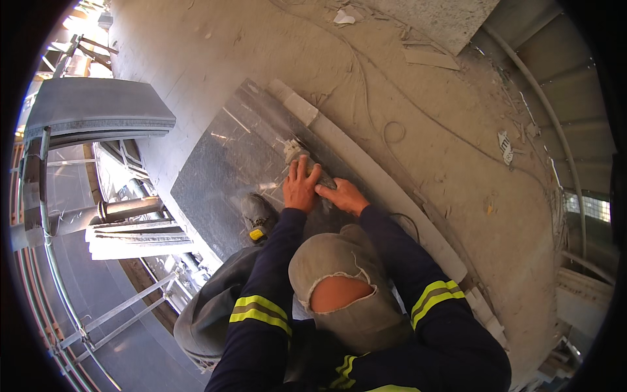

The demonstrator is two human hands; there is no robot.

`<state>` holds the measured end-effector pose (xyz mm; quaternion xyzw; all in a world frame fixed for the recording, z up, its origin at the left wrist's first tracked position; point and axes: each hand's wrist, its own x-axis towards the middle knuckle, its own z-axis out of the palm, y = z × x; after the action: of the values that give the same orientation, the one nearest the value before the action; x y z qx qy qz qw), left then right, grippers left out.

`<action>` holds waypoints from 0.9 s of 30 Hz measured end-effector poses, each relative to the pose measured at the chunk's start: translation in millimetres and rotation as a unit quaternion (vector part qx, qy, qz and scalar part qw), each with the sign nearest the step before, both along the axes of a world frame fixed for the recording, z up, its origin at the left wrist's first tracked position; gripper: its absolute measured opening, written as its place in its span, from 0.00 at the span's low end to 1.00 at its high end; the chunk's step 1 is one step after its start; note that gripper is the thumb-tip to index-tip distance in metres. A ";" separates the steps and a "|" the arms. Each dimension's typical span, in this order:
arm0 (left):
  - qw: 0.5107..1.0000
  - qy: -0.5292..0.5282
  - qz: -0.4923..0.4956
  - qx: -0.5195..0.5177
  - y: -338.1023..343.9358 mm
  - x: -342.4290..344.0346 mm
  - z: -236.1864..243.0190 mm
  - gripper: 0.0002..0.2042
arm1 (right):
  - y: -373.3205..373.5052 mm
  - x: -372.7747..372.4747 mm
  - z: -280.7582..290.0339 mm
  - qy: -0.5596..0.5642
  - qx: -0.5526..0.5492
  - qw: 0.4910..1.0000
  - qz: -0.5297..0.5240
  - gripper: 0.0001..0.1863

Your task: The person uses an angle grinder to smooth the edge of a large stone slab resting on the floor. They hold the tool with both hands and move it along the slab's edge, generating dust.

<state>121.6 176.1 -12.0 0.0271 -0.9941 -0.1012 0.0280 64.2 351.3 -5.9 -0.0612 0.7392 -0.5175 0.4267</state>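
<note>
A dusty angle grinder (295,151) rests low over a dark grey stone slab (219,166), its head pointing away from me. My left hand (301,187) is wrapped over the front of its body, fingers forward. Behind it, my right hand (346,195) grips the rear of the tool, thumb toward the left hand. Pale dust and light scratch-like lines mark the slab ahead of the grinder. The disc is mostly hidden. Beside my dusty shoe (257,210) on the slab lies a small yellow and black thing (257,234), its kind unclear.
Pale stone strips (339,147) lie along the slab's right side. A thin cable (450,127) loops over the dusty floor. To the left are stacked curved grey slabs (98,108), scaffold pipes (127,307) and a drop beyond the edge. A bent pipe (555,117) runs at right.
</note>
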 end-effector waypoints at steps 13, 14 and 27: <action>0.998 -0.031 0.008 -0.050 -43.0 -33.7 9.0 0.29 | -56.4 -31.9 -30.6 -0.018 -0.003 1.000 0.018 0.58; 0.999 -0.026 0.006 -0.045 -43.5 -30.6 7.3 0.30 | -54.3 -28.7 -29.2 -0.022 -0.003 1.000 0.015 0.58; 0.999 -0.031 0.011 -0.033 -15.9 -10.1 3.1 0.34 | -25.4 -12.3 -18.2 -0.026 0.011 0.999 0.029 0.55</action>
<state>111.5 160.3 -8.8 0.0406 -0.9969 -0.0668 -0.0013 51.9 325.9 -24.1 -0.0647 0.7315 -0.4980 0.4613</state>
